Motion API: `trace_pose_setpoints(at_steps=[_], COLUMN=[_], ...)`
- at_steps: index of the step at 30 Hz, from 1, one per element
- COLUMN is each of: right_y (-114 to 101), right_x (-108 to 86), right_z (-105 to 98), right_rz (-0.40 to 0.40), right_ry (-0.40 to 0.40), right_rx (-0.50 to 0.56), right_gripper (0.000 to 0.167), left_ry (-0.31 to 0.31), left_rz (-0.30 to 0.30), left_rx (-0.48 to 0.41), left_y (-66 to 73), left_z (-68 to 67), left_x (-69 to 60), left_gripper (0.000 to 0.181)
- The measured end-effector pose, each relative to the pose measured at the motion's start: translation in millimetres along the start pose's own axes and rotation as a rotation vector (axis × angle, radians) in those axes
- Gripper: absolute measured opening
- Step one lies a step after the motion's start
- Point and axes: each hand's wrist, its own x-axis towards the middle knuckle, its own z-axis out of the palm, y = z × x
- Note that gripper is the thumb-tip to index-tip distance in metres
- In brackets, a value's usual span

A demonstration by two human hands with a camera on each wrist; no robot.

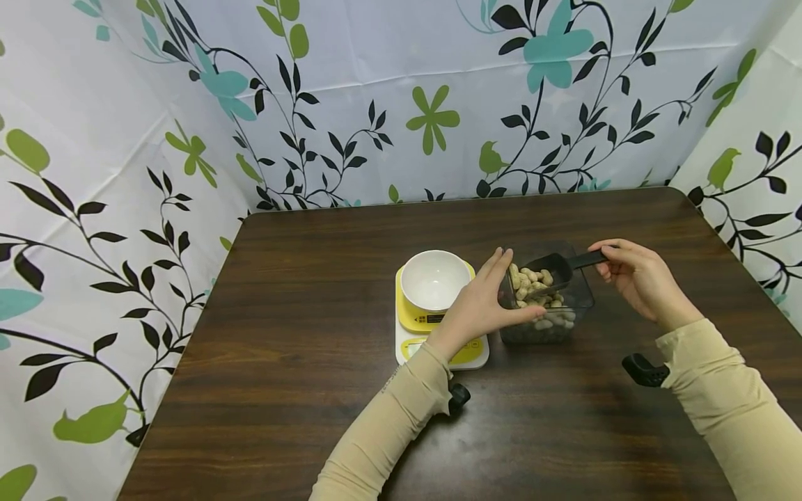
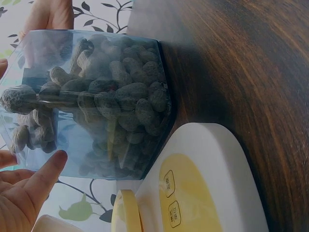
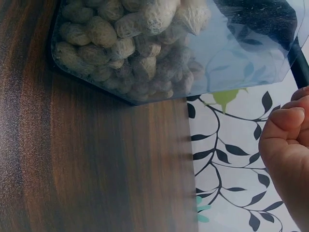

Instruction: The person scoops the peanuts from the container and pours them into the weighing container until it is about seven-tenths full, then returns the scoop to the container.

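Note:
My right hand (image 1: 639, 278) pinches the handle of a black scoop (image 1: 557, 271). The scoop's head lies inside a clear plastic container (image 1: 584, 296), tilted among unshelled peanuts (image 1: 529, 284). On the container's left side rests my left hand (image 1: 479, 306), its fingers extended along the side and its thumb stretched across the front. The left wrist view shows the thumb (image 2: 50, 169) against the clear wall and peanuts (image 2: 130, 96) heaped behind it. Left of the container, a white bowl (image 1: 435, 280) stands on a yellow and white kitchen scale (image 1: 404, 316). My left hand and forearm hide part of the scale.
The things stand on a dark wood-grain table (image 1: 301, 362). Behind and beside it hangs a white curtain (image 1: 376, 62) with leaves, birds and flowers. Black wrist-worn devices show under both sleeves, the right one (image 1: 645, 370) above the table.

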Motion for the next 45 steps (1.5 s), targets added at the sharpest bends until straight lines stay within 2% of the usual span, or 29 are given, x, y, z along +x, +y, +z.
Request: trace_pose_setpoints(at_steps=[7,15,20,27,37,45], right_y=[0,0,1,4,7,12], right_x=[2.8,2.2,0.8,-2.3,-6.5,-7.7], right_z=[4,4,1,-2,-11,-16], right_rz=[-0.040,-0.012,-0.029,-0.006,-0.003,-0.014], right_ry=[-0.116,-0.101,-0.114,-0.087,-0.138,-0.157], right_rx=[-0.022,0.025,0.115,0.218,0.466,0.562], right_gripper=[0.022,0.024,0.028,0.030,0.035,0.038], left_ry=[0.016,0.015,0.014,0.022,0.029,0.027], left_rz=[0.011,0.011,0.010,0.024,0.037,0.037], left_rx=[0.015,0.008,0.003,0.013,0.020,0.019], left_y=[0.0,0.8,1.4,2.2,3.7,3.2], left_z=[0.5,0.3,-0.2,-0.2,-0.6,-0.4], left_x=[2.2,2.9,2.7,2.6,2.4,3.3], left_gripper=[0.098,0.098,0.097,0.097,0.096,0.096])
